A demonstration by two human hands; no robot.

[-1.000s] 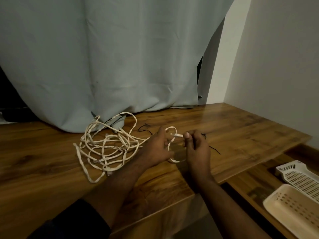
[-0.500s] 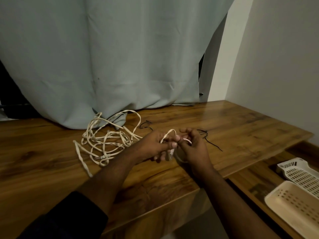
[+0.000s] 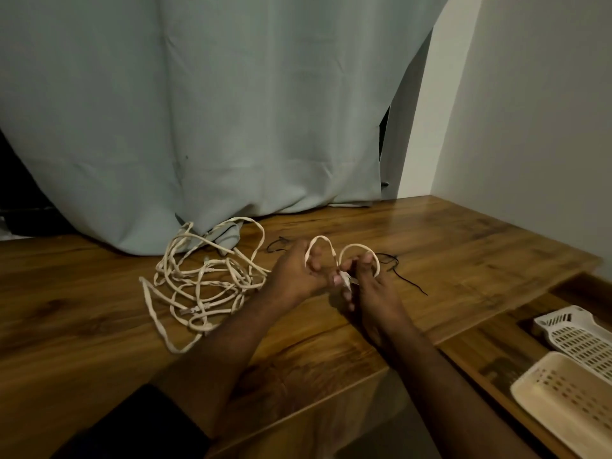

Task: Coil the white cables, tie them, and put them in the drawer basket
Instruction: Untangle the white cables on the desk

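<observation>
A tangle of white cables lies on the wooden table, left of my hands. One cable end runs from it into my left hand, which pinches it so a small loop arches above the fingers. My right hand grips the same cable beside it, with a second loop over its fingers and the plug end between the two hands. Two drawer baskets sit low on the right: a cream one and a white one.
Thin black ties lie on the table behind my right hand, and another black tie behind my left. A pale curtain hangs to the table at the back. A grey wall borders the right side.
My hands have shaped the cable end into two small loops, where one loop stood before. The cable pile has shifted slightly as cable is drawn from it.
</observation>
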